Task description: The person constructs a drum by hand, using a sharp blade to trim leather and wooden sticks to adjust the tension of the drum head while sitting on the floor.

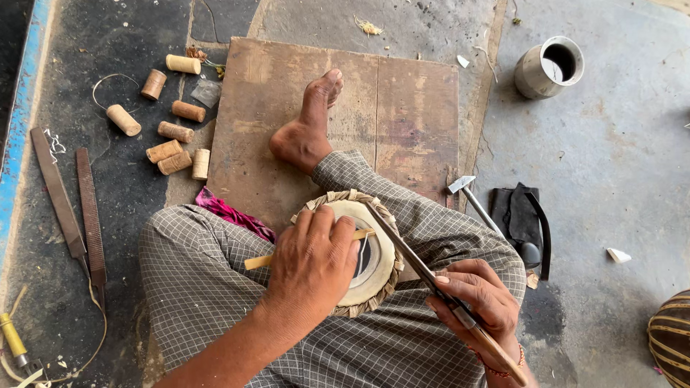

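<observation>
Head view: small hand drum (374, 276) rests in the seated person's lap, skin upward, near the wooden board's (345, 115) near edge. Left hand (313, 262) lies clenched on the drumhead, pinning a thin wooden stick (260, 261) crosswise. Right hand (478, 298) grasps a long flat file (402, 244); its long axis runs diagonally up-left from that hand across the rim. Hammer (471, 197) at the board's right edge; wooden pegs (172, 133) off its left edge.

Striped round object (671, 338) cut off at the right edge.
</observation>
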